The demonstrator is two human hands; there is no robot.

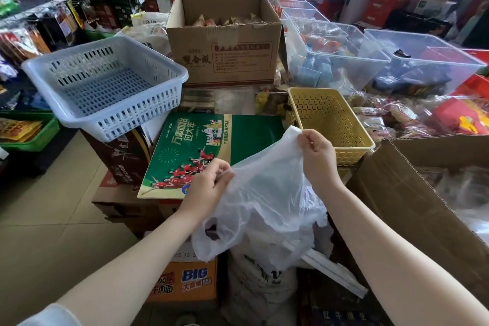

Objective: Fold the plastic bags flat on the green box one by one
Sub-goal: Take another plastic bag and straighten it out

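A thin, translucent white plastic bag [267, 201] hangs in the air in front of me, crumpled, its handle loops drooping at the lower left. My left hand [209, 182] pinches the bag's left edge. My right hand [318, 151] pinches its upper corner, higher and further right. The green box [211, 140] lies flat just beyond and left of the bag, its printed top showing red-shirted figures; the bag covers its near right corner. Below the bag sits a heap of more white bags [264, 272].
A pale blue slotted basket [105, 82] stands tilted to the left of the green box, a yellow basket [330, 119] to its right. Behind are a brown carton [225, 42] and clear tubs [338, 50]. A large open cardboard box [423, 193] stands at my right.
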